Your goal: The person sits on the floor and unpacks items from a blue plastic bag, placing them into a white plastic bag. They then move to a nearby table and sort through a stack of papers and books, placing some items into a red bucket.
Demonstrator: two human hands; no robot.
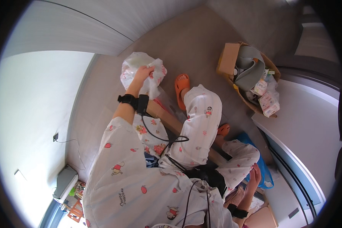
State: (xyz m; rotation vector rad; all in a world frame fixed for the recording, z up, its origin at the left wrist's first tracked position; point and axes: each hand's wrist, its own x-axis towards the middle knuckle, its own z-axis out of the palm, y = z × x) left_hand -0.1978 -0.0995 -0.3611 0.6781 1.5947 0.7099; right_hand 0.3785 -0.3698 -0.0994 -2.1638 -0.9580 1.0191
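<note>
My left hand point(146, 73) grips the gathered top of a white translucent plastic bag point(132, 64) with pink print. The bag rests on the floor, and what is inside cannot be made out. A clear plastic piece point(166, 99) lies just behind it, partly covered. My right hand point(255, 174) is beside my right knee, against the printed trouser leg point(240, 155), with nothing seen in it. A blue plastic bag point(263, 171) lies right next to that hand. I am seated with my legs apart, and black straps with a cable point(151, 132) are on my wrists.
An open cardboard box point(229, 58) at the right holds a grey rolled mat point(249, 68) and wrapped tissue packs point(268, 104). My feet wear orange slippers point(182, 85). Floral cloth point(152, 131) lies by my left thigh. A thin cord point(71, 140) runs from a wall socket point(55, 137).
</note>
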